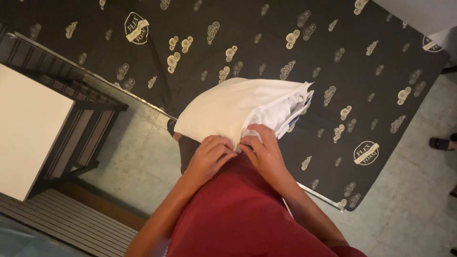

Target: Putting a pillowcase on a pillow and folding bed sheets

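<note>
Gripping the near edge of the white pillowcase point(238, 107) with left hand point(209, 154) and right hand point(264, 152) both pinched shut on it, we judge alignment over the black mattress point(333, 52) comes next.

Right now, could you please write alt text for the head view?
Both hands, left hand and right hand, pinch the near edge of a folded white cloth lying on a black patterned mattress. A white table stands at left.

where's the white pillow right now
In the head view the white pillow is at centre, on the near edge of the black patterned mattress, with both hands pinching its nearest edge.
</note>
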